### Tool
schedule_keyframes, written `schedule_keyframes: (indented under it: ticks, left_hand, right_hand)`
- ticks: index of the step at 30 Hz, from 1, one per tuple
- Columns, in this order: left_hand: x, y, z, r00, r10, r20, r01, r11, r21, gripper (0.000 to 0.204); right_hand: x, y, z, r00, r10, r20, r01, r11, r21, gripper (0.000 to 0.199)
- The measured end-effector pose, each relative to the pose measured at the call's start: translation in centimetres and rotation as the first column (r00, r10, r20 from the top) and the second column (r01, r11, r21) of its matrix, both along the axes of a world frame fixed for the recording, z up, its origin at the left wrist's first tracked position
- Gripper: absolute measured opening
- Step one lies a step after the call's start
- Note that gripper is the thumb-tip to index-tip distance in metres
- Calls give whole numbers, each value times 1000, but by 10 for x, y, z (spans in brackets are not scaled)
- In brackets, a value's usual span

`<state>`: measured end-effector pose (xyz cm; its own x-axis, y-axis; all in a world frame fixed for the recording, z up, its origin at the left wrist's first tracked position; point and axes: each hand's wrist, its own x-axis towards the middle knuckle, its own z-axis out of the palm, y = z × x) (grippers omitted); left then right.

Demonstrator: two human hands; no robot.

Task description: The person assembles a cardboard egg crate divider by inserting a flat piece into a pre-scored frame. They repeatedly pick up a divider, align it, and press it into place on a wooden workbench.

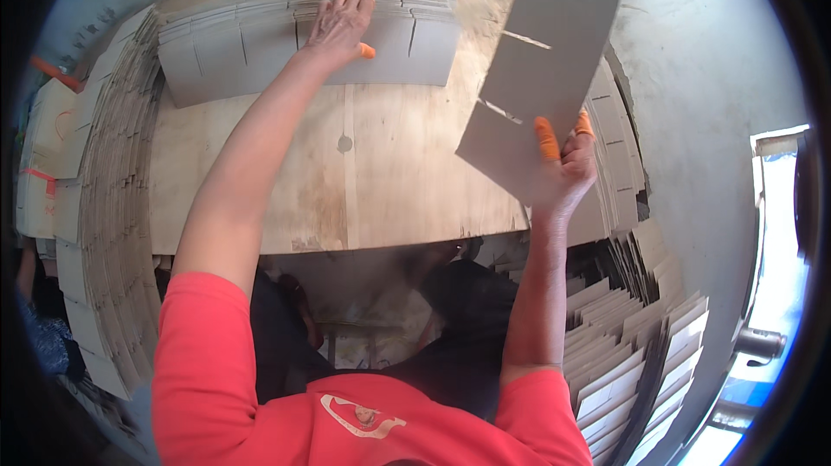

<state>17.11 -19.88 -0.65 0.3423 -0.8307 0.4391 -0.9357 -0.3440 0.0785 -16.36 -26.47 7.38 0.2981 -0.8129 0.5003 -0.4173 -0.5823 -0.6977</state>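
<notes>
A row of slotted grey cardboard strips (pixel 268 51) stands on edge at the back of a wooden board. My left hand (pixel 342 26) reaches over its middle, fingers bent across the top edges. The left thumb, in an orange finger cover, is at the front face; how many strips lie in the grip is hidden. Raised at the right, a long grey cardboard sheet (pixel 554 42) with several slots along its left edge tilts upward. My right hand (pixel 571 163) grips this sheet near its lower end, with orange covers on the thumb and a finger.
The wooden tabletop (pixel 389 154) spans the middle. Tall stacks of cardboard pieces (pixel 112 189) line its left side. More sheets (pixel 615 163) lean at the right edge, with further bundles (pixel 623 353) below. A pale wall (pixel 710 94) borders the right; my legs are under the table.
</notes>
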Motion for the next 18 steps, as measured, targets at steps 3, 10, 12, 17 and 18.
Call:
schedule_keyframes:
  ticks: [3,10,12,17,18]
  left_hand:
    - [11,-27,-14,998,32,49,-38,992,122,59]
    - [33,-27,-23,992,-126,-11,125,989,-82,39]
    - [28,-20,-16,987,-156,-31,152,983,-100,34]
    - [-9,3,-1,972,-109,-209,124,990,60,22]
    - [-14,7,-2,970,-168,-174,180,982,60,20]
  right_hand:
    - [21,-2,-10,998,60,-33,-60,998,3,47]
    - [40,-12,-23,994,107,-26,-108,994,-6,49]
    - [39,-11,-26,992,116,-54,-120,991,-65,49]
    - [43,-2,-29,989,113,-95,-128,977,-170,52]
    - [44,0,-28,988,100,-116,-120,977,-176,53]
